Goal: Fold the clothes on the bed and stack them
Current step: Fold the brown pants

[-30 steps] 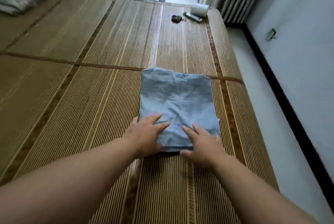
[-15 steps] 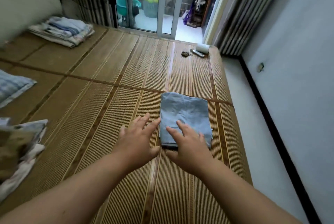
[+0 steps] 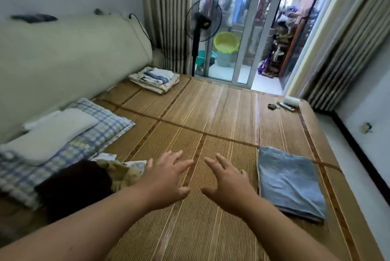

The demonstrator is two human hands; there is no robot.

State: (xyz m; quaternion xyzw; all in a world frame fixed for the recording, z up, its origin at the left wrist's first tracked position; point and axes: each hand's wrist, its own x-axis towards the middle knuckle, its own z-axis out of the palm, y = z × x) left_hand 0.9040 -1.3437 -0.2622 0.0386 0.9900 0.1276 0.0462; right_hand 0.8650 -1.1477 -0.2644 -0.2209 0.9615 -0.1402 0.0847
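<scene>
Hovering over the bed by its near edge, the left hand and right hand are held side by side, each grip released, nothing grasped. A folded blue garment is laid by the right edge; unfolded clothes are heaped at the left edge; a folded stack is seen toward the far left corner.

1. Soft daylight enters through the glass doors at the far end; the room is evenly bright.
2. Pale sheen streaks the bed mat.
3. Left-side pillows are motion-blurred; wide-angle bending bows the curtains at the edges.
</scene>
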